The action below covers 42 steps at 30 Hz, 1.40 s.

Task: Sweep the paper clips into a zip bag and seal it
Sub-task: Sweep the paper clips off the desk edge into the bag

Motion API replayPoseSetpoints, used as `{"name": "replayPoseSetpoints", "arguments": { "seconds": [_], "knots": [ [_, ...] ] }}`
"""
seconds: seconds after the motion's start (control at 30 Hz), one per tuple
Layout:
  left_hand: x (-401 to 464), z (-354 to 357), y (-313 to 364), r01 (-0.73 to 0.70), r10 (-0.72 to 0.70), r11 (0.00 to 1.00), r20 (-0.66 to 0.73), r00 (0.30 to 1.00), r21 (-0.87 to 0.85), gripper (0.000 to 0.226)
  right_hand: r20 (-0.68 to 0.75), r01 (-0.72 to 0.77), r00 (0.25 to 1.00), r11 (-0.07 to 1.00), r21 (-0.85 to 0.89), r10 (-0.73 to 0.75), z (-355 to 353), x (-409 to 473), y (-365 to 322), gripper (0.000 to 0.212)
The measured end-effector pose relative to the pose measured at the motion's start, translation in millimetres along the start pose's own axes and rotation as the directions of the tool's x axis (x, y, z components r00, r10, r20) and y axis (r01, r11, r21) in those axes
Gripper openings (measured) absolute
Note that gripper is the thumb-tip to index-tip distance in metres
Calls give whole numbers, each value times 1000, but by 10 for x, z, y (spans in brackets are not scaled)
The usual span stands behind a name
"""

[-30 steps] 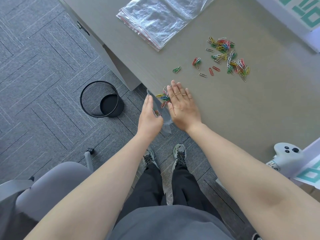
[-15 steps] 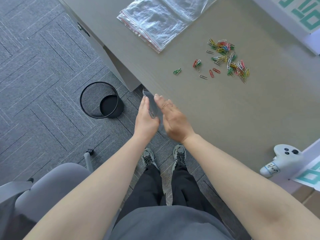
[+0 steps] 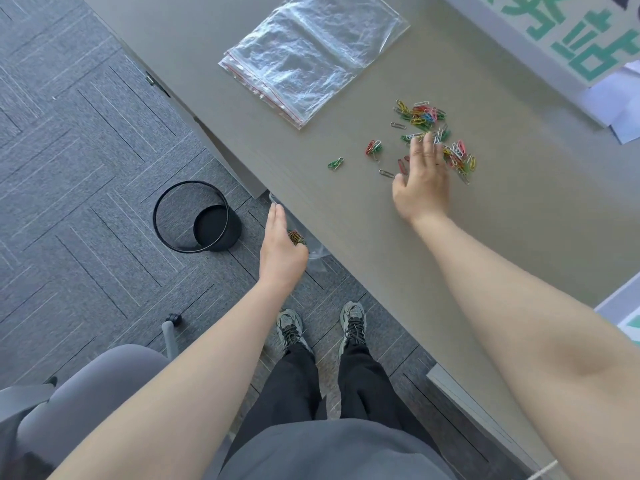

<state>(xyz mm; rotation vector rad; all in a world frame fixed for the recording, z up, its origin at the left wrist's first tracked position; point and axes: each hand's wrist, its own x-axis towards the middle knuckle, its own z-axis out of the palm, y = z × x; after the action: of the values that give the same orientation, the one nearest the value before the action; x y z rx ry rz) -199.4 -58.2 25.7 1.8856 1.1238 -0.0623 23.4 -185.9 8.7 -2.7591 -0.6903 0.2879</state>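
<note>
Many paper clips (image 3: 429, 133) under splayed right hand (image 3: 420, 178); left hand (image 3: 282, 247) grips zip bag (image 3: 313, 249).

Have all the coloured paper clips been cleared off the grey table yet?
No: a scattered pile of coloured paper clips lies on the grey table, with the right hand reaching over it.

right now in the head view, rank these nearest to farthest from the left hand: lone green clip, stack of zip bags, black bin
From the left hand:
1. Black bin, on the floor just to its left.
2. Lone green clip, on the desk, up and right.
3. Stack of zip bags, at the desk's far side.
</note>
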Motion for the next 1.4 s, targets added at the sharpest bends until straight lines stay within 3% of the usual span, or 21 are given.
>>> {"name": "replayPoseSetpoints", "arguments": {
  "seconds": [0.3, 0.6, 1.03, 1.17, 1.3, 1.4],
  "knots": [
    [33, 75, 46, 33, -32, 999, -37, 999, 4, 78, 16, -83, 996, 995, -53, 84, -7, 302, 330, 63],
    [56, 97, 33, 9, -8, 1000, -58, 998, 22, 78, 23, 146, 989, 989, 26, -147, 131, 127, 160, 63],
    [-33, 49, -36, 19, -19, 1000, -32, 999, 2, 80, 88, 413, 904, 907, 80, -419, 448, -384, -460, 57],
    [-68, 30, -62, 18, -18, 1000, -24, 1000, -2, 81, 26, 482, 872, 865, 138, -490, 483, -557, -604, 52],
    [-90, 11, -83, 17, -17, 1000, -12, 1000, -19, 81, -105, 342, 940, 911, 232, -326, 400, -592, -573, 54],
    [-96, -1, -98, 20, -20, 1000, -2, 1000, -19, 80, -110, 193, 979, 962, 194, -175, 362, -590, -433, 55]
  ]
}}
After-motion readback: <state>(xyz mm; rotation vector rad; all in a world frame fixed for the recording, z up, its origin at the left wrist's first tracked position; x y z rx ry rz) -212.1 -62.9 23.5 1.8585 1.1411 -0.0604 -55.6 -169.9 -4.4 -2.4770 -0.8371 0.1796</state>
